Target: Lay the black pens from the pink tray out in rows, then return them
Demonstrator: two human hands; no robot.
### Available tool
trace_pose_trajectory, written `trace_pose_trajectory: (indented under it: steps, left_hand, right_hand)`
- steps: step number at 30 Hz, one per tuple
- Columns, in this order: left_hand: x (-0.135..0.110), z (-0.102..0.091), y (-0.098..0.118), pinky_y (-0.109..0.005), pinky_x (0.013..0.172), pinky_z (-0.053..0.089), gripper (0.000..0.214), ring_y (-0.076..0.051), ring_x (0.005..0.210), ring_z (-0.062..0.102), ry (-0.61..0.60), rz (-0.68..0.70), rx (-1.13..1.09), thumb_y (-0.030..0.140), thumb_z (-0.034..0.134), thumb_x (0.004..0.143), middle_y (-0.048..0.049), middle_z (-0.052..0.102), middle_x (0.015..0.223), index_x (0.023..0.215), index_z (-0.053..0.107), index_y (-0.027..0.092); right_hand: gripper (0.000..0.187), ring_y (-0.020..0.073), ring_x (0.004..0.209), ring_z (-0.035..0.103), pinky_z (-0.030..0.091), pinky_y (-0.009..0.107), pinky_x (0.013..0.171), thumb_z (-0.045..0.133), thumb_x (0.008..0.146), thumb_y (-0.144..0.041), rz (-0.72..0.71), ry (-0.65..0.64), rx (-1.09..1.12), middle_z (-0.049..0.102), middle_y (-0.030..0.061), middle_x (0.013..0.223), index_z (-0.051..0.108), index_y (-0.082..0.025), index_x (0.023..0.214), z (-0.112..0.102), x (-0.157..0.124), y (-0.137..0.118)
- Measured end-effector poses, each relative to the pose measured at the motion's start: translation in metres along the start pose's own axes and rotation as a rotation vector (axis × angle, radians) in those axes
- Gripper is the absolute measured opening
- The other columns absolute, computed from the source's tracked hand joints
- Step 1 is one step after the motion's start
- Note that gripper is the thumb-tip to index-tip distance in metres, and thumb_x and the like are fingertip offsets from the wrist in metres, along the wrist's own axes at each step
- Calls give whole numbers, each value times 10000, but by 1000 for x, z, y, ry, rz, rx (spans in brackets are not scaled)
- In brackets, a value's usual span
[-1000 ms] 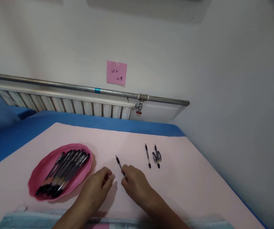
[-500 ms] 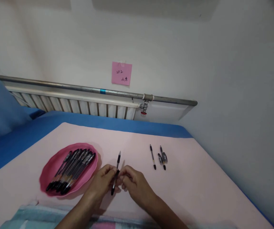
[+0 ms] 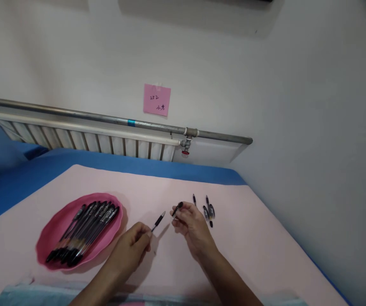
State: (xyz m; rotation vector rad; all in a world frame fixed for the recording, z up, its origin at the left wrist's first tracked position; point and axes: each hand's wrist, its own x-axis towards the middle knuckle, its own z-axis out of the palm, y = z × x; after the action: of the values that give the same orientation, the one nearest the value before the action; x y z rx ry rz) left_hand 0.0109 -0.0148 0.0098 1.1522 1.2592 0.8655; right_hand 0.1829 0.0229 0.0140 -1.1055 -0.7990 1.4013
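Your left hand (image 3: 133, 246) pinches the black pen (image 3: 159, 220) by its barrel and your right hand (image 3: 191, 223) clamps its cap (image 3: 178, 208) in the fingertips. The two parts, joined between both hands half a second ago, now stand apart above the pink sheet (image 3: 249, 238). Loose pens (image 3: 208, 210) lie just beyond your right hand, and a pink tray (image 3: 58, 221) of pens sits to the left.

We read one item only: a pink sticky note (image 3: 157, 99) on the white wall (image 3: 265, 85), handwritten "252" on top, two small characters below it, not legible. Print on the pens (image 3: 83, 229) is too small to read.
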Motion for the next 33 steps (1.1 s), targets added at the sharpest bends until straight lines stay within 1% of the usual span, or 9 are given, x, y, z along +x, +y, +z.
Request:
trace_pose_trajectory:
  steps: [2, 3, 5, 7, 14, 18, 22, 27, 33]
  left_hand:
    - [-5, 4, 5, -166, 339, 186, 268, -46, 351, 270, -21, -12, 46, 441, 500, 748, 103, 382, 452, 650, 449, 197]
    - [-6, 5, 6, -168, 345, 189, 264, -48, 356, 274, -32, -14, 60, 438, 501, 744, 103, 382, 453, 648, 450, 198]
    - [-8, 7, 7, -173, 350, 187, 256, -50, 359, 275, -44, -11, 69, 437, 498, 740, 101, 389, 464, 655, 456, 199]
    - [-8, 8, 6, -178, 352, 181, 254, -51, 355, 270, -48, -4, 73, 438, 496, 739, 99, 397, 470, 657, 460, 200]
    - [-6, 7, 3, -185, 356, 209, 261, -55, 353, 279, -38, 2, 62, 445, 496, 741, 94, 407, 470, 651, 454, 203]
    - [-5, 7, 4, -177, 354, 196, 285, -46, 362, 274, -29, -16, 33, 472, 508, 729, 90, 413, 501, 678, 468, 194]
    - [-4, 7, 2, -175, 355, 170, 322, -47, 375, 256, -48, -40, -41, 508, 549, 697, 94, 411, 503, 725, 490, 192]
    - [-5, 5, 3, -169, 375, 173, 289, -53, 408, 266, -50, -8, -1, 475, 540, 725, 88, 401, 510, 701, 491, 191]
    - [-8, 5, 12, -182, 392, 174, 244, -60, 419, 262, -48, -5, 26, 425, 526, 739, 83, 400, 510, 677, 481, 193]
  right_hand:
    - [289, 152, 742, 613, 487, 302, 696, 732, 601, -221, 40, 19, 206, 654, 31, 841, 560, -188, 831, 0, 0, -2]
    - [297, 161, 782, 622, 489, 312, 728, 746, 589, -211, 61, 23, 272, 655, 29, 836, 557, -189, 817, 1, -1, -2]
    - [304, 168, 818, 631, 488, 314, 754, 756, 582, -190, 91, 32, 341, 658, 24, 830, 555, -191, 809, 3, -3, -1]
    - [312, 173, 831, 637, 486, 313, 762, 758, 582, -180, 105, 30, 352, 662, 24, 833, 556, -190, 820, 5, -5, 1]
    - [316, 195, 850, 636, 473, 327, 762, 757, 584, -221, 141, -44, 292, 666, 46, 842, 560, -175, 827, 10, -8, 1]
    - [297, 154, 739, 618, 463, 295, 707, 737, 577, -201, 182, -92, 245, 658, 28, 780, 579, -168, 827, 14, -12, 4]
    - [192, 104, 599, 554, 410, 228, 586, 706, 581, -196, 211, -205, 69, 616, -3, 658, 592, -150, 728, 19, -19, 9]
    - [146, 97, 544, 520, 372, 222, 543, 668, 601, -235, 181, -233, -86, 601, -5, 584, 592, -146, 687, 21, -21, 9]
    - [128, 88, 498, 487, 324, 219, 494, 629, 626, -255, 197, -276, -161, 595, -3, 562, 586, -139, 659, 18, -19, 6]
